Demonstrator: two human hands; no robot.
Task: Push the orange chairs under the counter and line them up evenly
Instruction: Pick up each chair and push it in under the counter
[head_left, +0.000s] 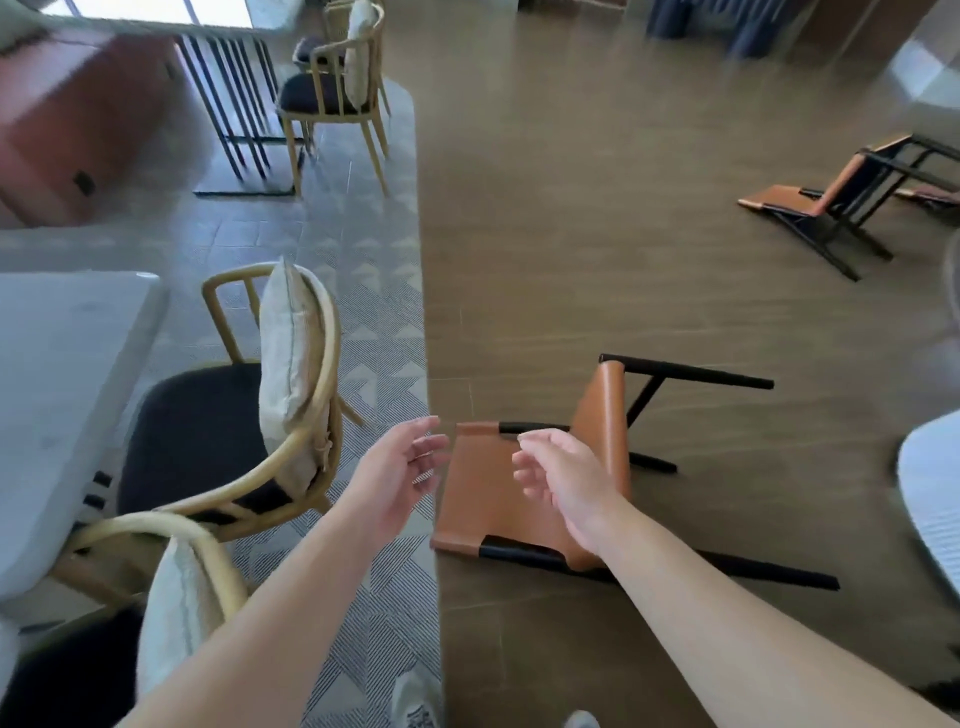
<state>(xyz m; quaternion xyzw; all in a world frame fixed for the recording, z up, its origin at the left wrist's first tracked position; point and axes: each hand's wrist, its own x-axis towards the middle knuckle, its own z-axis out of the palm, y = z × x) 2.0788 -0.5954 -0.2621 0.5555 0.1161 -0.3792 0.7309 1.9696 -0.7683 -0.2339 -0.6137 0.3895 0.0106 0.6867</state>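
Head view, looking down at the floor. Left hand (402, 470) reaching forward, fingers loosely spread and relaxed, holding nothing. Right hand (563, 480) same deal, fingers softly curled but not gripping anything, hovering over the orange chair (483, 499) and not clearly touching it.

That orange chair tipped over on its side on the brown floor (597, 234), right beside the edge of the patterned rug (374, 322), black legs sticking out to the right. Second orange chair (826, 200) also knocked over, well apart, up at the far right of the room. Hard to tell if something else orange lies behind it, too blurry.

Left side: wooden armchair (234, 415) with dark seat and a pale cushion (288, 364) leaning on its backrest, tucked near a white table (67, 389). Another wooden chair with cushion (176, 597) at bottom left. Third wooden armchair (332, 88) further back next to a black-slatted table base (234, 104). Tips of pale shoes (415, 701) at the bottom edge. No counter clearly made out from here.
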